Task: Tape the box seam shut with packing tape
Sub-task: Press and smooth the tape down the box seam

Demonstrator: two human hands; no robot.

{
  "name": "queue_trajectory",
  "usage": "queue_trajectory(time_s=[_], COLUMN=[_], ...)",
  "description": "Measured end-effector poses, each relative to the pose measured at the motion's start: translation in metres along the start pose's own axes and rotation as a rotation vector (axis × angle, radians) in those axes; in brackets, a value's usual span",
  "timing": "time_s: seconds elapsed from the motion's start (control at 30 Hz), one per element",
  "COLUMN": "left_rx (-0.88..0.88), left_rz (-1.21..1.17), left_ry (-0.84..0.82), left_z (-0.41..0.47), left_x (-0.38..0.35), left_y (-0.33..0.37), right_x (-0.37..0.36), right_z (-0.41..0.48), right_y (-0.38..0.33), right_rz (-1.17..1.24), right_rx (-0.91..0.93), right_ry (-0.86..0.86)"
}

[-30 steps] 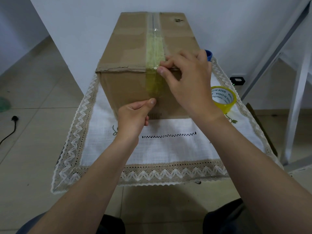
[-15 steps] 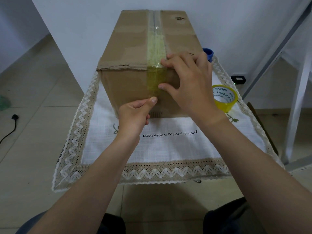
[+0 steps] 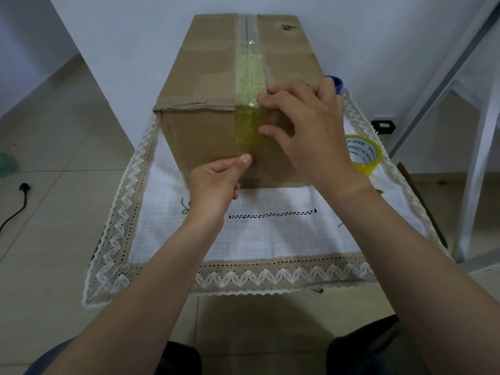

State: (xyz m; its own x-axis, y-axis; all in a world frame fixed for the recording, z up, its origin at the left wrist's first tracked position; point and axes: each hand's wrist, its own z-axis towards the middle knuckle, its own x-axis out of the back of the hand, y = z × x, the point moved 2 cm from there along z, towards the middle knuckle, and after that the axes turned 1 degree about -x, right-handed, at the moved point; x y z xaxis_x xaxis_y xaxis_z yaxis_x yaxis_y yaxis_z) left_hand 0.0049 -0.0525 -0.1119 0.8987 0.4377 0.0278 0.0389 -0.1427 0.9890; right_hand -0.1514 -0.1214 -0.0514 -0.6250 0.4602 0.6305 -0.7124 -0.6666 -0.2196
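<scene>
Cardboard box (image 3: 205, 77) stands on a white lace-edged cloth (image 3: 270, 234), its far end close to the wall, with a yellowish strip of packing tape (image 3: 250, 77) running along the top seam and folding down over the near face. In the head view, the left hand (image 3: 213, 182) is curled loosely, thumb tip pressed on the lower end of the tape at the near face. The right hand (image 3: 311, 123) lies spread over the near top edge, fingers pressing the tape's right side, gripping nothing. A tape roll (image 3: 365, 154) sits on the cloth right of the box.
</scene>
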Motion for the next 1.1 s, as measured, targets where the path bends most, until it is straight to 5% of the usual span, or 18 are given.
queue_trajectory(time_s=[0.13, 0.43, 0.67, 1.1], left_rx=[-0.003, -0.008, -0.01, -0.012], left_rz=[0.004, 0.005, -0.002, 0.0], left_ry=[0.001, 0.001, 0.007, 0.007], left_z=[0.002, 0.002, 0.004, 0.005], left_x=[0.0, 0.001, 0.0, 0.0], left_y=[-0.002, -0.003, -0.004, -0.004], right_x=[0.001, -0.008, -0.01, -0.013], right_z=[-0.004, 0.003, -0.008, -0.002], right_y=[-0.002, -0.012, -0.009, -0.022], right_rz=[-0.105, -0.019, -0.175, -0.3], right_rx=[0.031, -0.122, -0.036, -0.141], right_ry=[-0.087, 0.118, -0.019, 0.0])
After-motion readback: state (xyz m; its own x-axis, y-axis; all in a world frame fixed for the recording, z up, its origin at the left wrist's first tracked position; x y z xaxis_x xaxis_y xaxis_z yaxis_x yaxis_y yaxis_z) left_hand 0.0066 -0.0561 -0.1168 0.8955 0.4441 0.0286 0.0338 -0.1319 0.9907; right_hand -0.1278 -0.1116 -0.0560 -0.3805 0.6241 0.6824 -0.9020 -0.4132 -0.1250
